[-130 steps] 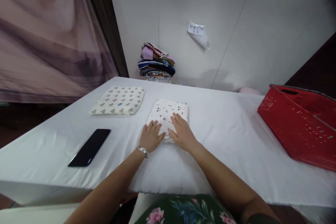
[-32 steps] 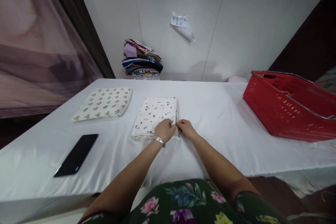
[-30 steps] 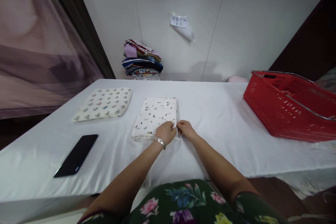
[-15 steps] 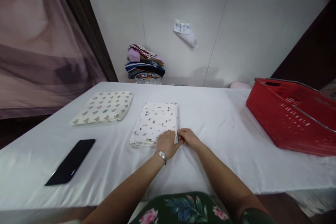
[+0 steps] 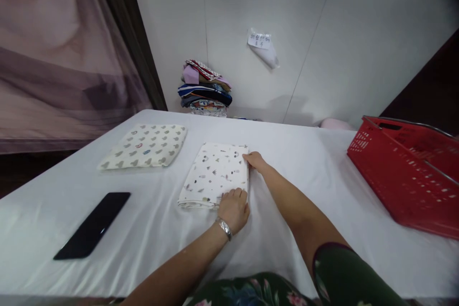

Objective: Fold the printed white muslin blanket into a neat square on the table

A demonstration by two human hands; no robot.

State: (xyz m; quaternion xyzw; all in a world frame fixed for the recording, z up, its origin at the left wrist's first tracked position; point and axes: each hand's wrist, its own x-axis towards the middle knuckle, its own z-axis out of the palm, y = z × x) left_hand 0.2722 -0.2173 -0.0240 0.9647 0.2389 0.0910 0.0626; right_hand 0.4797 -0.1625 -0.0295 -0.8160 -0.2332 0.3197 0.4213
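Observation:
A white cloth (image 5: pixel 215 172) with a small scattered print lies folded into a rectangle in front of me. My left hand (image 5: pixel 234 210), with a silver bracelet at the wrist, rests on its near right corner, fingers laid together over the top. Farther up, my right hand (image 5: pixel 255 160) grips the cloth's right edge close to the far corner; its fingertips are partly hidden at the fold. To the left lies another folded cloth (image 5: pixel 147 146), cream with grey motifs, apart from both hands.
A black phone (image 5: pixel 93 224) lies at the near left of the white-covered table (image 5: pixel 297 191). On the right stands a red basket (image 5: pixel 405 177) with metal handles. Stacked folded fabrics (image 5: pixel 206 88) sit beyond the far edge, against the wall. A labelled plastic bag (image 5: pixel 263 48) hangs there.
My right hand has slid away from me along the cloth's right edge, from the near corner towards the far one. My left hand stays at the near corner. The view has shifted slightly.

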